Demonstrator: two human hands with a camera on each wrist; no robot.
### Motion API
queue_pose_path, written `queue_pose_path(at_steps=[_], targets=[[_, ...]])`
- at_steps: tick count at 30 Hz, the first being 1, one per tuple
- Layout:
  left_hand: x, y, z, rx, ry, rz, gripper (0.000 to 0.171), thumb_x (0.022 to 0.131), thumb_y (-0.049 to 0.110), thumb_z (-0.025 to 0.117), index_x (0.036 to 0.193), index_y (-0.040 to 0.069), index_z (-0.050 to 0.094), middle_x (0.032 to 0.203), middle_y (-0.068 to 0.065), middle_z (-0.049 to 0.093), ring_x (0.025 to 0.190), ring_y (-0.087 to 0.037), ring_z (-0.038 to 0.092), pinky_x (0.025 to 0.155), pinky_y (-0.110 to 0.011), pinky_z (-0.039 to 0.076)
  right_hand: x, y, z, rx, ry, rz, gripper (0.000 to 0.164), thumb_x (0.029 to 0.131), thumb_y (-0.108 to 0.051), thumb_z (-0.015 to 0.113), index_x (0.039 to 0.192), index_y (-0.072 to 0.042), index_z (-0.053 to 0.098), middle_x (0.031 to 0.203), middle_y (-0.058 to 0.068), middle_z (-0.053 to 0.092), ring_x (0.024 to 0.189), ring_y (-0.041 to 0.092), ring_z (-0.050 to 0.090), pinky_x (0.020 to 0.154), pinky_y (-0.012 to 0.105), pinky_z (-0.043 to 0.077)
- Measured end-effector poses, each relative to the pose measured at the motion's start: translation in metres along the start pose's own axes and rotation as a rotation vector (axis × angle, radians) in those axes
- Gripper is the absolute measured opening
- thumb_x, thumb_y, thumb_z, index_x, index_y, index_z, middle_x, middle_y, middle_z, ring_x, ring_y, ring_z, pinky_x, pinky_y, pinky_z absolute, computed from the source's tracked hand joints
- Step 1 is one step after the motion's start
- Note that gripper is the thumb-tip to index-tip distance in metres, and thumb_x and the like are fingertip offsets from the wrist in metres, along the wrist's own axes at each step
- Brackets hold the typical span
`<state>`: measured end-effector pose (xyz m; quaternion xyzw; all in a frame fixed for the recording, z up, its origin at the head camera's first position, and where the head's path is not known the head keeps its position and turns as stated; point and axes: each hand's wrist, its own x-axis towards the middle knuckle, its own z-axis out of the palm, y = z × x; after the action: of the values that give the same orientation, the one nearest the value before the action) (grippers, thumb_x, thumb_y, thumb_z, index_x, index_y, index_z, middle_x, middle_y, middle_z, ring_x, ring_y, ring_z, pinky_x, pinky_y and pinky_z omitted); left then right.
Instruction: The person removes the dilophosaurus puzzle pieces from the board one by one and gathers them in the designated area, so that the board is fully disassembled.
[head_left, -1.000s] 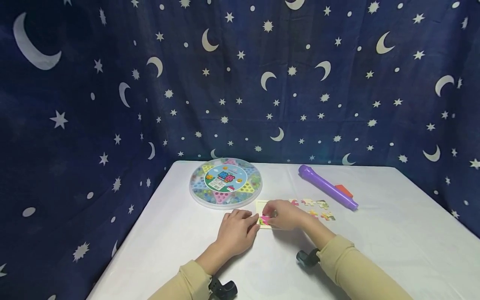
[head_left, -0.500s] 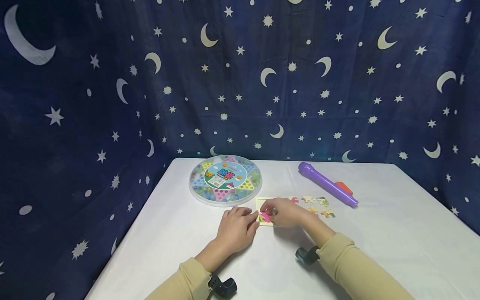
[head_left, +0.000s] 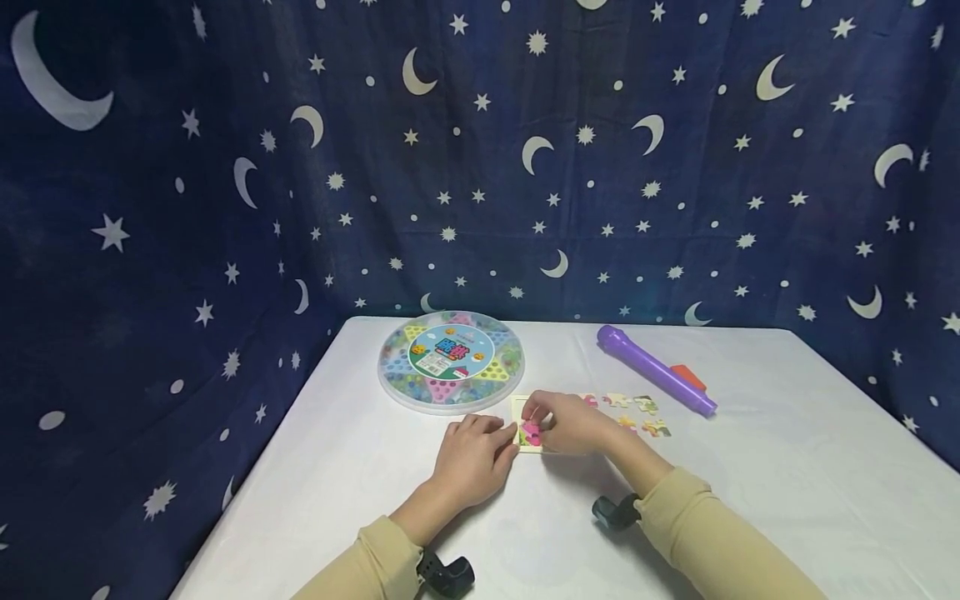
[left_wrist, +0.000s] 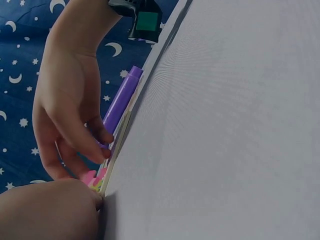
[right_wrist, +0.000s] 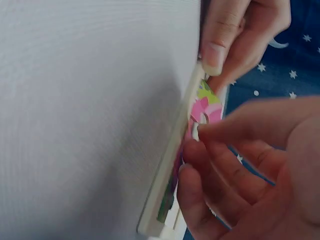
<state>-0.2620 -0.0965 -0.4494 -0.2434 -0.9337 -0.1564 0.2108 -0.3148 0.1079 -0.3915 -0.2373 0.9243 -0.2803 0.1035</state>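
A small puzzle board [head_left: 517, 408] with a pale raised frame lies on the white table. My left hand [head_left: 474, 462] rests at its left edge, with thumb and forefinger touching the near left corner. Above the board, my right hand [head_left: 572, 423] pinches a pink puzzle piece [right_wrist: 189, 134] between thumb and fingers; the fingers partly hide it. Another pink and green puzzle piece [right_wrist: 206, 102] lies in the board's left corner. The right hand covers much of the board in the head view. Several loose puzzle pieces [head_left: 647, 404] lie to its right.
A round Chinese checkers box [head_left: 450, 362] with a clear rim sits behind the left hand. A purple toy microphone [head_left: 656, 371] lies at the back right, with an orange object [head_left: 687, 377] beside it. A dark star-patterned curtain [head_left: 480, 167] hangs behind the table.
The right hand's fingers have shifted slightly over the pink pieces at the board's left side. My left hand has stayed at the corner. The head view has tilted a little.
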Motion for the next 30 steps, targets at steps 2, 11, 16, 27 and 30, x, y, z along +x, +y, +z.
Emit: queue_pose_path(at_steps=[2, 11, 16, 27, 30], targets=[[0.0, 0.0, 0.0, 0.008, 0.002, -0.001, 0.034, 0.101, 0.032, 0.062, 0.129, 0.018, 0.074, 0.123, -0.005, 0.069, 0.114, -0.024, 0.059, 0.091, -0.046, 0.045, 0.0, 0.001, -0.001, 0.026, 0.01, -0.018, 0.029, 0.083, -0.002, 0.076, 0.105, -0.017, 0.065, 0.098, -0.001, 0.069, 0.085, 0.017, 0.066, 0.076, 0.039, 0.054], [0.0, 0.0, -0.001, 0.007, 0.0, -0.006, 0.034, 0.101, 0.033, 0.062, 0.129, 0.018, 0.074, 0.123, -0.005, 0.07, 0.114, -0.024, 0.059, 0.091, -0.046, 0.045, -0.002, 0.008, -0.008, 0.115, 0.089, -0.021, 0.013, 0.093, -0.014, 0.077, 0.101, -0.02, 0.069, 0.091, -0.004, 0.069, 0.081, 0.014, 0.065, 0.074, 0.036, 0.052], [0.0, 0.0, 0.0, -0.002, 0.008, -0.005, 0.033, 0.101, 0.033, 0.062, 0.128, 0.018, 0.074, 0.122, -0.005, 0.07, 0.114, -0.024, 0.059, 0.091, -0.047, 0.045, -0.013, 0.023, -0.023, 0.168, 0.091, -0.003, 0.012, 0.094, -0.018, 0.076, 0.105, -0.017, 0.069, 0.091, 0.0, 0.069, 0.083, 0.018, 0.064, 0.074, 0.037, 0.051], [-0.001, 0.0, 0.001, -0.01, 0.016, -0.001, 0.033, 0.1, 0.033, 0.062, 0.127, 0.018, 0.075, 0.122, -0.005, 0.07, 0.115, -0.024, 0.059, 0.092, -0.046, 0.045, -0.048, 0.058, -0.04, 0.125, 0.029, 0.004, 0.011, 0.093, -0.016, 0.075, 0.103, -0.013, 0.07, 0.082, 0.001, 0.066, 0.073, 0.02, 0.061, 0.064, 0.035, 0.048], [-0.001, 0.0, 0.002, -0.013, 0.021, 0.0, 0.033, 0.1, 0.032, 0.063, 0.126, 0.018, 0.075, 0.122, -0.005, 0.07, 0.114, -0.025, 0.06, 0.091, -0.046, 0.045, -0.054, 0.063, -0.041, 0.121, 0.012, 0.033, 0.012, 0.093, -0.016, 0.075, 0.103, -0.013, 0.07, 0.079, 0.002, 0.065, 0.071, 0.02, 0.059, 0.063, 0.033, 0.047]])
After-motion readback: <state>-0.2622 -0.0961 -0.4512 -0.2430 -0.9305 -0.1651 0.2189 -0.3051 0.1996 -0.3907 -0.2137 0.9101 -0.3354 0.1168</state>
